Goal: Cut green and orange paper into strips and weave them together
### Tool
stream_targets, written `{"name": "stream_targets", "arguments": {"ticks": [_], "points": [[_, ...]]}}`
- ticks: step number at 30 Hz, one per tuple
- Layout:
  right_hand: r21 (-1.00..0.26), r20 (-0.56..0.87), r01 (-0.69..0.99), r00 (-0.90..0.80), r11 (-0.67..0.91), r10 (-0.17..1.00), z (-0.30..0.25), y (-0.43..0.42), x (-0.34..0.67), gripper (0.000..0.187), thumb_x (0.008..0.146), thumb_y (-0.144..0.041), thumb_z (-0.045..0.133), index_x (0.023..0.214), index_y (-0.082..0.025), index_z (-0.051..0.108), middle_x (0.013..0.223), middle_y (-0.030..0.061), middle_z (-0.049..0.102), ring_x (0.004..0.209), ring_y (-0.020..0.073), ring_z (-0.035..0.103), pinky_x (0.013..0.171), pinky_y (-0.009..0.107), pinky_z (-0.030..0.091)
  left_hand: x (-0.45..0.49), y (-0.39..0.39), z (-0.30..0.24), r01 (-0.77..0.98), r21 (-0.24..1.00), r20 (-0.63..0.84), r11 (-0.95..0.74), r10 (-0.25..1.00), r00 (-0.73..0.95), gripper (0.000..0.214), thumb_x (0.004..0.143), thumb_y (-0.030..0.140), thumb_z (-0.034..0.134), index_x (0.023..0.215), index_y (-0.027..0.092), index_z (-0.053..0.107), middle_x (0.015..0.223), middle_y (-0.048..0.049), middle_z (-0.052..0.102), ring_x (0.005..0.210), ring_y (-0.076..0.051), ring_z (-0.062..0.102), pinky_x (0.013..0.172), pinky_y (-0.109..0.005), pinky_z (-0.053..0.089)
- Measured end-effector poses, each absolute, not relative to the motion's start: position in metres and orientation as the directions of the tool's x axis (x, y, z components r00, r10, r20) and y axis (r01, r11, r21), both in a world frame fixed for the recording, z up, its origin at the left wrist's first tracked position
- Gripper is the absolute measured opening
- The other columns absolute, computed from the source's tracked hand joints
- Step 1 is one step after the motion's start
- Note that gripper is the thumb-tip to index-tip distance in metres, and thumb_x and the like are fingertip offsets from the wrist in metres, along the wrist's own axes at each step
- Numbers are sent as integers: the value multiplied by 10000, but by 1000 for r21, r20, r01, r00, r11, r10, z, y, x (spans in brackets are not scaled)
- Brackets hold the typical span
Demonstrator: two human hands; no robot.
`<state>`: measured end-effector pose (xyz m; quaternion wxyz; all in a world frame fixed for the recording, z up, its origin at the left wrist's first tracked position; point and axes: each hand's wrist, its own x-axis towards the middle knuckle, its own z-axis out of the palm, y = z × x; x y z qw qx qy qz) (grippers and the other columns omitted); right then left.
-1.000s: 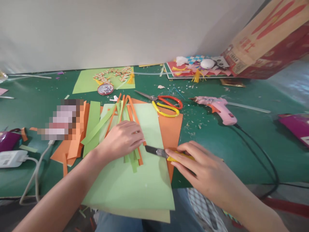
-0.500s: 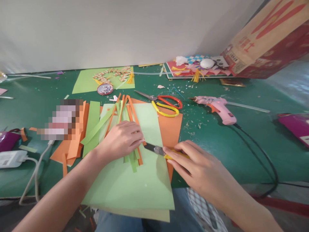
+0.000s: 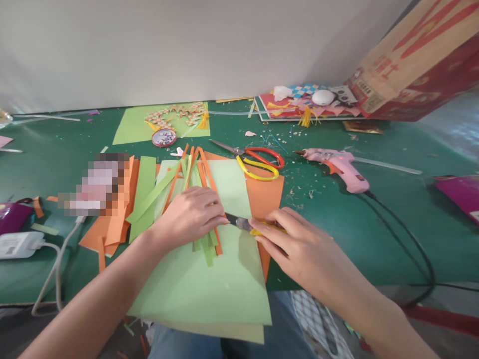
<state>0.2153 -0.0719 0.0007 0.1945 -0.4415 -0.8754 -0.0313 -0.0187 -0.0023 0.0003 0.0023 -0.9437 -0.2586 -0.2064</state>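
Observation:
My left hand [image 3: 194,209] lies over a bundle of green and orange paper strips, its fingers closed on an orange paper strip [image 3: 207,172] that runs beneath them. Yellow-handled, the utility knife [image 3: 243,224] is gripped in my right hand [image 3: 290,237], with its dark blade reaching to my left fingertips. The blade's tip is hidden there. Below the bundle, green strip ends [image 3: 207,252] fan out over light green paper sheets [image 3: 209,299], which overhang the table's front edge. An orange sheet [image 3: 262,199] sticks out from under them.
Scissors [image 3: 258,162] with red and yellow handles lie beyond the sheets. A pink glue gun [image 3: 342,167] trails a black cord at right. Orange paper [image 3: 116,219] and a blurred-out device on a white cable are at left. A paper bag [image 3: 407,70] stands back right.
My right hand and the knife have shifted slightly left and up, bringing the blade further toward my left fingers. My left hand stays in place on the strips.

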Motion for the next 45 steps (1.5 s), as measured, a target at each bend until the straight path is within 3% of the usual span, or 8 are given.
{"name": "stream_targets", "arguments": {"ticks": [10, 15, 22, 31, 45], "points": [[-126, 353, 798, -520, 590, 778, -1, -66, 214, 257, 933, -139, 470, 1078, -117, 681, 804, 75, 595, 732, 167, 603, 594, 265, 489, -18, -2, 0, 505, 141, 407, -852, 515, 754, 268, 967, 321, 497, 812, 167, 652, 823, -33, 701, 781, -167, 667, 727, -296, 508], [-127, 364, 796, -517, 591, 775, 0, -67, 214, 246, 922, -128, 489, 1062, -104, 689, 804, 78, 595, 729, 171, 612, 607, 274, 502, -18, 0, -5, 628, 95, 432, -772, 600, 673, 360, 928, 480, 515, 927, 146, 652, 971, -89, 718, 879, -216, 683, 723, -323, 526], [-113, 360, 803, -515, 585, 778, 1, -66, 213, 261, 925, -135, 482, 1073, -103, 695, 789, 70, 588, 720, 167, 600, 594, 273, 488, -19, -1, -9, 660, 115, 443, -743, 633, 635, 465, 864, 598, 527, 906, 147, 629, 1006, -99, 727, 926, -246, 698, 731, -339, 543], [-77, 342, 809, -528, 583, 777, 2, -64, 213, 257, 911, -106, 496, 1078, -102, 691, 786, 71, 578, 735, 183, 610, 623, 298, 497, -16, -3, -5, 679, 119, 406, -724, 660, 633, 456, 883, 593, 504, 851, 150, 608, 946, -79, 686, 787, -199, 676, 623, -298, 505], [-58, 376, 827, -501, 560, 779, -1, -48, 203, 270, 910, -141, 509, 1097, -102, 701, 764, 67, 568, 709, 185, 607, 580, 275, 492, -16, -3, -4, 683, 108, 377, -722, 666, 644, 449, 876, 591, 521, 867, 149, 602, 902, -75, 674, 788, -202, 667, 638, -296, 504]]}}
